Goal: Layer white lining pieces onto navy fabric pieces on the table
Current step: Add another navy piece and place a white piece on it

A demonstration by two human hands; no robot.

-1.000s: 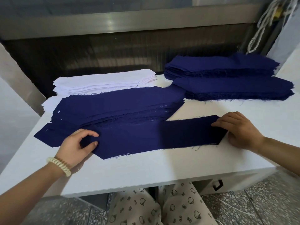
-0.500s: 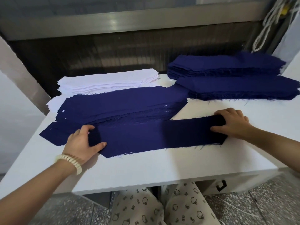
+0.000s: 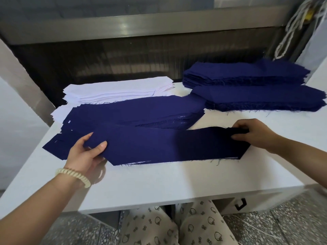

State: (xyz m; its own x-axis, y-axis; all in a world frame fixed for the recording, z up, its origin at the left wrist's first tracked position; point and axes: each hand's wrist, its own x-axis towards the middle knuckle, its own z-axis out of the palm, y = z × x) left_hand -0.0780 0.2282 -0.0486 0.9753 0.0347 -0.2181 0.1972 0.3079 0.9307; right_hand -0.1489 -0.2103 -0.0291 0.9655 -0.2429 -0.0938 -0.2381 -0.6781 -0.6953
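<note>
The long navy fabric strip with angled ends [image 3: 168, 144] lies across the near-middle of the white table [image 3: 159, 183], long axis running left to right, pretty much parallel to the near table edge. Left hand [image 3: 85, 154] pinches its left tip, thumb on top; right hand [image 3: 254, 135] is curled over its right end. There's a wide bare band of tabletop between the strip and the near edge. The far side is crowded: a fanned pile of navy pieces [image 3: 134, 110] sits just behind the strip, a stack of white lining pieces [image 3: 115, 89] far left, and two thick navy stacks [image 3: 261, 98] far right.
</note>
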